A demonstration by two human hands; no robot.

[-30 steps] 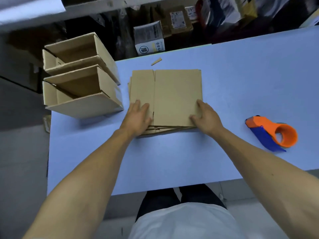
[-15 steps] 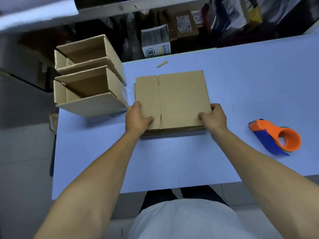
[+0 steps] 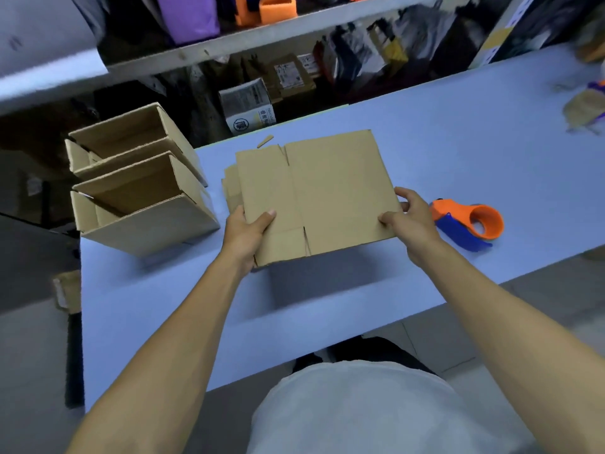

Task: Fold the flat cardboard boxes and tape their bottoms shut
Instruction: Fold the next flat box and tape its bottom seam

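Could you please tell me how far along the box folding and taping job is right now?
Done, it seems: two folded boxes stand at the table's left, though their bottoms are hidden, so taping cannot be confirmed. In hand: the left hand and right hand grip one flat box, raised off the stack. Left: fold and tape it with the dispenser, then the remaining stack.

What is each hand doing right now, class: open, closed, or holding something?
Left hand: grips the flat cardboard box at its left edge.
Right hand: grips the same box at its right edge.
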